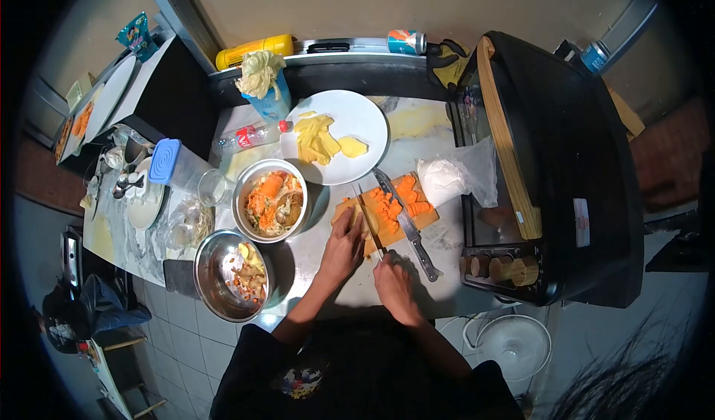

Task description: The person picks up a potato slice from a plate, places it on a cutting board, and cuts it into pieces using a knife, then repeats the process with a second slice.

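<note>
An orange cutting board [426,219] lies on the marble counter, with chopped carrot [387,208] on it. My right hand [395,286] is closed round the handle of a knife [368,215], its blade pointing away from me over the board's left part. Just left of the blade, my left hand [344,245] presses its fingertips on a yellowish piece [361,223], perhaps potato. A second, larger knife [410,230] rests across the board, right of the carrot, with its black handle towards me. Behind the board stands a white plate [365,115] with yellow slices [316,138].
A white pot [240,204] and a steel bowl [205,275], both holding food, stand at left. Near them are a bottle [253,137] and a blue-lidded container [167,163]. A bag of white powder [443,180] and a black oven [573,167] are at right.
</note>
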A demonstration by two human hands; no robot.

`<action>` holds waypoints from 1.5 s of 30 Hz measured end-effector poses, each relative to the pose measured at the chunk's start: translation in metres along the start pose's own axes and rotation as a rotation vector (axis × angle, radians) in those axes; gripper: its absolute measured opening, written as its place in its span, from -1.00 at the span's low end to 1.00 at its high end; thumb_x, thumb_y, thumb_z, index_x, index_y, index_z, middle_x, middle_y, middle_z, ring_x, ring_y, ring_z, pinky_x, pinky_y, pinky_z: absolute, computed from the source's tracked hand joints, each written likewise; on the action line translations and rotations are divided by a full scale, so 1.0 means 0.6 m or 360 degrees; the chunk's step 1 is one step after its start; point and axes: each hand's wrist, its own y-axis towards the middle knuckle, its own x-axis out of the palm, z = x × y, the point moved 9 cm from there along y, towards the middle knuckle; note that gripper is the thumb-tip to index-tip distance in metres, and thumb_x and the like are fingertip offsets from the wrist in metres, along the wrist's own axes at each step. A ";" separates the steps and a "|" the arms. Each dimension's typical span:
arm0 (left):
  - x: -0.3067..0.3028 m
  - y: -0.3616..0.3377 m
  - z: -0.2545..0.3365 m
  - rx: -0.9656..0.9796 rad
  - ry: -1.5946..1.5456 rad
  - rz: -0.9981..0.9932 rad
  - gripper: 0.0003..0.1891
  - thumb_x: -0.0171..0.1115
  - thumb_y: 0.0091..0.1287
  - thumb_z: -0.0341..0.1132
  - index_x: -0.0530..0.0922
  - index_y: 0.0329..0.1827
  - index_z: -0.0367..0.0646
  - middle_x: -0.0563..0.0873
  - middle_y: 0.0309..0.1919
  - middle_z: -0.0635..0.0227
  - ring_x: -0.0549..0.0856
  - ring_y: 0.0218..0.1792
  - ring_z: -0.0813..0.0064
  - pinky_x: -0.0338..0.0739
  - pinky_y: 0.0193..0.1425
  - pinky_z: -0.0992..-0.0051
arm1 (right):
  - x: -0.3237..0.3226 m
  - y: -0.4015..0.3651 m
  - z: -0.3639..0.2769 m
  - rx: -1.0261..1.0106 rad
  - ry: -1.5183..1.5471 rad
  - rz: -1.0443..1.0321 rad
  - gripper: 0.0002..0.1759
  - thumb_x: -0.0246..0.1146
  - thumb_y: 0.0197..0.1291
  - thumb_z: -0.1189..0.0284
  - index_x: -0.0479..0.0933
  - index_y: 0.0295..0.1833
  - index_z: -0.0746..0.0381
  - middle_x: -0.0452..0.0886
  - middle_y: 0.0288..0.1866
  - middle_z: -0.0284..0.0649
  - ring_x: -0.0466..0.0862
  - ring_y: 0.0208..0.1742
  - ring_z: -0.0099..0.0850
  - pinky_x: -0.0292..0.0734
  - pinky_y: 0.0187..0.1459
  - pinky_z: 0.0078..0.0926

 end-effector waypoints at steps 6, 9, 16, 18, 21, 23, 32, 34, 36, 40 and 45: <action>-0.002 0.001 -0.007 -0.0046 -0.0099 -0.0113 -0.50 0.24 0.19 -0.42 0.40 0.19 -0.46 0.31 0.28 -0.21 0.32 0.31 -0.09 0.28 0.35 0.24 | 0.002 0.004 0.013 -0.0052 0.0222 -0.0008 -0.73 0.00 0.32 0.34 0.41 -0.17 0.38 0.55 -0.41 0.23 0.54 -0.29 0.23 0.41 -0.25 0.12; 0.000 0.000 -0.011 -0.0070 -0.0116 -0.0095 -0.50 0.25 0.18 -0.43 0.40 0.19 -0.46 0.33 0.27 -0.20 0.34 0.31 -0.09 0.28 0.36 0.24 | 0.005 0.000 0.016 -0.0008 0.0311 -0.0033 -0.70 -0.05 0.35 0.31 0.39 -0.10 0.36 0.52 -0.30 0.31 0.51 -0.20 0.30 0.39 -0.16 0.13; 0.000 0.001 -0.010 -0.0102 -0.0157 -0.0088 -0.52 0.23 0.19 -0.46 0.41 0.17 -0.47 0.34 0.26 -0.21 0.35 0.30 -0.09 0.30 0.34 0.25 | -0.007 -0.002 0.006 -0.0001 0.0260 0.0074 -0.73 -0.03 0.34 0.32 0.39 -0.18 0.35 0.54 -0.38 0.27 0.52 -0.29 0.24 0.40 -0.21 0.12; 0.001 0.002 -0.012 -0.0129 -0.0172 -0.0071 -0.52 0.21 0.18 -0.49 0.40 0.18 -0.47 0.34 0.26 -0.21 0.35 0.29 -0.09 0.31 0.34 0.25 | -0.007 0.000 0.004 0.0011 0.0298 0.0019 -0.73 -0.02 0.34 0.32 0.39 -0.18 0.36 0.53 -0.40 0.27 0.52 -0.30 0.24 0.39 -0.21 0.13; 0.003 0.002 -0.011 -0.0062 -0.0109 -0.0074 -0.52 0.18 0.16 -0.54 0.39 0.19 -0.47 0.35 0.25 -0.21 0.35 0.29 -0.10 0.31 0.33 0.24 | -0.008 -0.003 0.000 0.0023 0.0291 -0.0016 -0.73 -0.03 0.34 0.33 0.38 -0.16 0.36 0.52 -0.40 0.28 0.52 -0.28 0.24 0.39 -0.21 0.14; 0.002 0.002 -0.009 -0.0055 -0.0104 -0.0069 -0.51 0.17 0.15 -0.56 0.38 0.20 -0.46 0.36 0.24 -0.21 0.36 0.28 -0.10 0.31 0.33 0.24 | -0.005 -0.004 -0.004 0.0017 0.0294 -0.0043 -0.72 -0.03 0.35 0.32 0.38 -0.15 0.36 0.52 -0.40 0.28 0.52 -0.28 0.24 0.39 -0.20 0.13; 0.004 0.005 -0.005 -0.0016 0.0008 -0.0043 -0.46 0.13 0.08 -0.63 0.35 0.22 -0.50 0.38 0.22 -0.20 0.38 0.26 -0.10 0.31 0.33 0.24 | 0.016 -0.007 -0.007 -0.0031 0.0242 -0.0015 -0.68 -0.04 0.36 0.32 0.36 -0.07 0.42 0.53 -0.40 0.27 0.53 -0.28 0.26 0.40 -0.18 0.10; 0.007 0.005 -0.007 -0.0016 0.0005 -0.0048 -0.45 0.12 0.07 -0.64 0.34 0.22 -0.51 0.38 0.22 -0.21 0.38 0.26 -0.10 0.31 0.33 0.24 | 0.020 -0.006 -0.006 -0.0033 0.0226 -0.0008 -0.67 -0.05 0.36 0.32 0.36 -0.05 0.43 0.53 -0.40 0.28 0.53 -0.28 0.25 0.41 -0.18 0.10; 0.007 0.004 -0.006 0.0015 -0.0003 -0.0036 -0.42 0.13 0.04 -0.65 0.34 0.22 -0.51 0.37 0.22 -0.22 0.38 0.25 -0.12 0.32 0.33 0.23 | 0.022 -0.005 -0.007 -0.0046 0.0237 -0.0013 -0.67 -0.05 0.36 0.33 0.36 -0.06 0.44 0.53 -0.42 0.29 0.54 -0.31 0.25 0.43 -0.21 0.09; 0.008 0.004 -0.004 0.0042 0.0030 -0.0038 -0.40 0.14 0.01 -0.65 0.33 0.23 -0.51 0.37 0.21 -0.22 0.38 0.24 -0.13 0.32 0.32 0.22 | 0.007 -0.005 -0.017 -0.0110 0.0194 0.0017 -0.66 -0.04 0.36 0.34 0.36 -0.08 0.46 0.53 -0.44 0.28 0.56 -0.33 0.22 0.45 -0.27 0.05; 0.009 0.005 -0.005 0.0038 0.0046 -0.0042 -0.39 0.13 -0.01 -0.66 0.33 0.23 -0.51 0.37 0.22 -0.20 0.38 0.24 -0.12 0.33 0.32 0.22 | 0.014 -0.001 -0.019 -0.0120 0.0159 -0.0020 -0.68 -0.03 0.34 0.36 0.36 -0.12 0.48 0.55 -0.45 0.20 0.59 -0.36 0.15 0.48 -0.33 0.00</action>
